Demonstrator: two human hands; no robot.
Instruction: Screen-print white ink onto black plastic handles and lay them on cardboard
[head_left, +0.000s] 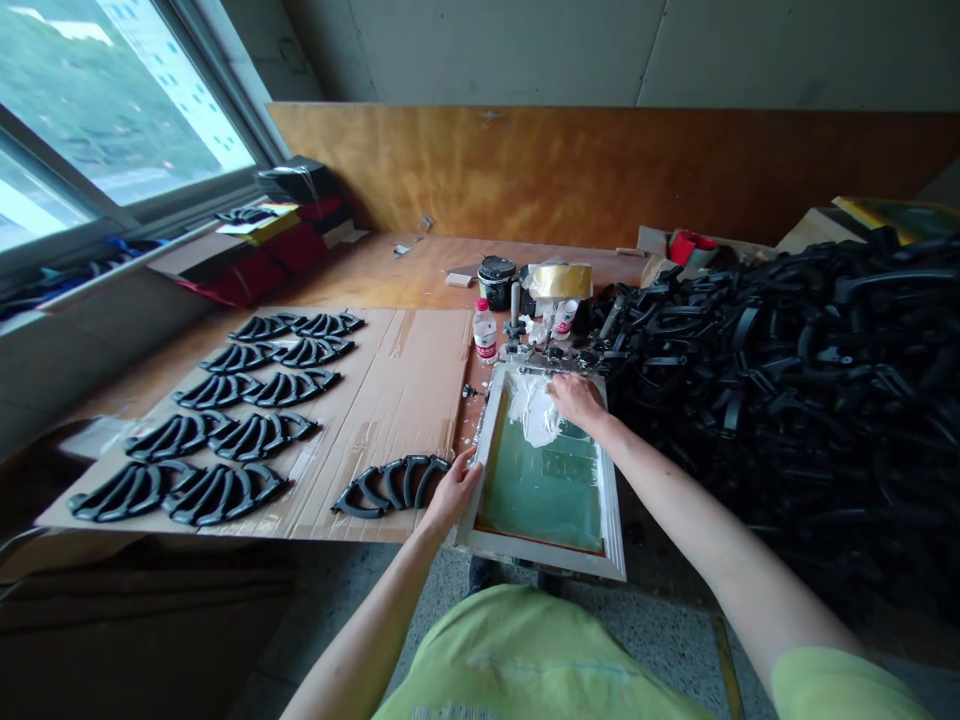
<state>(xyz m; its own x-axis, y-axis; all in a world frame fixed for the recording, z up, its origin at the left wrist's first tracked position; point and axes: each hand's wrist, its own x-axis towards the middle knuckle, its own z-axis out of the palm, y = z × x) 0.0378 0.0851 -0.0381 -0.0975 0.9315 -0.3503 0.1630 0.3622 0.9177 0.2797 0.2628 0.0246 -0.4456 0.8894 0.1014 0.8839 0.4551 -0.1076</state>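
Observation:
A silk-screen printing frame (613, 520) with a green mesh lies before me, its far end at a metal clamp (551, 362). White ink (536, 410) is smeared on the far part of the mesh. My right hand (577, 400) is closed above this ink at the upper right; whatever its fingers grip is hidden. At the frame's left edge, my left hand (456, 490) has its fingers closed on the rim. Just left of that hand, a black ribbed plastic part (394, 486) rests on a cardboard sheet (405, 380).
Several similar black parts (225, 495) stand in two columns on the cardboard's left. A large heap of black parts (750, 370) rises at right. Behind the frame are a red-capped bottle (485, 332), a black tub (496, 283) and a tape roll (560, 281).

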